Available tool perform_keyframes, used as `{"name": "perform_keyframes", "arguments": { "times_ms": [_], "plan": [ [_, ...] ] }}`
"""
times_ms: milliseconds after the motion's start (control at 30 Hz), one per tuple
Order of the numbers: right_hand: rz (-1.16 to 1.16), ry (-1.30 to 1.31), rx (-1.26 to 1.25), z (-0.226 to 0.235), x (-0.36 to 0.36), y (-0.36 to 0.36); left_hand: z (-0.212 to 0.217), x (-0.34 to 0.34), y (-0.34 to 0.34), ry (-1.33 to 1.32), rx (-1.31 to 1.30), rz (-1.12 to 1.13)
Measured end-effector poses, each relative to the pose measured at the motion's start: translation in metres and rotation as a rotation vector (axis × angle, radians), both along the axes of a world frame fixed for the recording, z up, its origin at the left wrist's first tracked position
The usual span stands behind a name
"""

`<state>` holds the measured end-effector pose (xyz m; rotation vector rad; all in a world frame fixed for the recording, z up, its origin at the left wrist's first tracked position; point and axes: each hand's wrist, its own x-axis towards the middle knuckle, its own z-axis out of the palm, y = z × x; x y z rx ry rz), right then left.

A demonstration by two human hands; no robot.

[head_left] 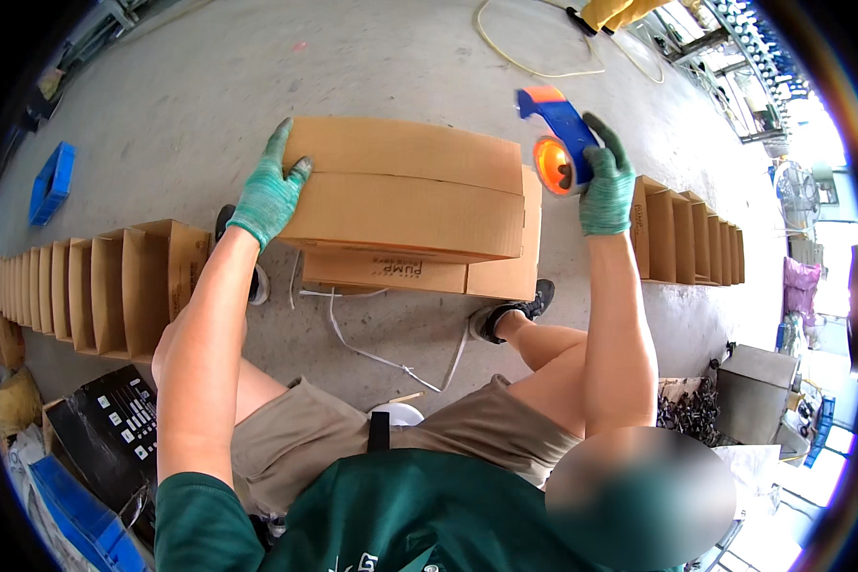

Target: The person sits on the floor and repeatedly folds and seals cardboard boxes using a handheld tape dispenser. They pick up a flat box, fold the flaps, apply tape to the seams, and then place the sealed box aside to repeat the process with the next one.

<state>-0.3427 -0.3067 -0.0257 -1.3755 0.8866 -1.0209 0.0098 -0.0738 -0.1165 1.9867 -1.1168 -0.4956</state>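
A brown cardboard box (405, 191) stands in front of me with its top flaps folded shut. My left hand (269, 189), in a green knit glove, presses on the box's left top corner. My right hand (605, 181), gloved the same way, holds a blue tape dispenser (561, 133) with an orange roll just off the box's right top edge. The box rests between my feet on the concrete floor (381, 67).
A row of open cardboard boxes (105, 286) runs along my left, another row (686, 238) on my right. White strapping (372, 355) lies on the floor. A blue crate (52, 181) sits far left, a grey metal bin (753, 391) at right, a yellow hose (534, 57) beyond.
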Motion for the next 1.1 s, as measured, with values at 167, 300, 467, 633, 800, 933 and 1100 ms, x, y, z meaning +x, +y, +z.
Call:
{"name": "perform_keyframes", "arguments": {
  "times_ms": [167,300,467,633,800,933,1100],
  "plan": [
    [0.408,0.150,-0.136,0.019,0.045,0.022,0.011,-0.004,-0.006,-0.007,0.039,-0.031],
    [0.634,0.382,-0.103,-0.004,0.070,0.017,0.009,-0.003,-0.005,-0.037,0.010,-0.032],
    [0.673,0.398,-0.197,-0.017,0.051,-0.002,0.047,-0.028,-0.011,-0.761,-0.049,0.051],
    [0.759,0.522,-0.091,-0.018,0.041,-0.012,0.061,-0.077,-0.013,0.817,0.001,0.040],
    [0.759,0.527,-0.079,-0.019,0.042,-0.013,0.060,-0.103,-0.028,1.439,0.074,0.077],
    [0.739,0.501,-0.079,-0.018,0.042,-0.010,0.059,-0.118,-0.038,1.451,0.043,-0.006],
    [0.736,0.569,-0.057,-0.010,0.046,-0.006,0.062,-0.131,-0.043,1.254,-0.021,0.032]
  ]
}}
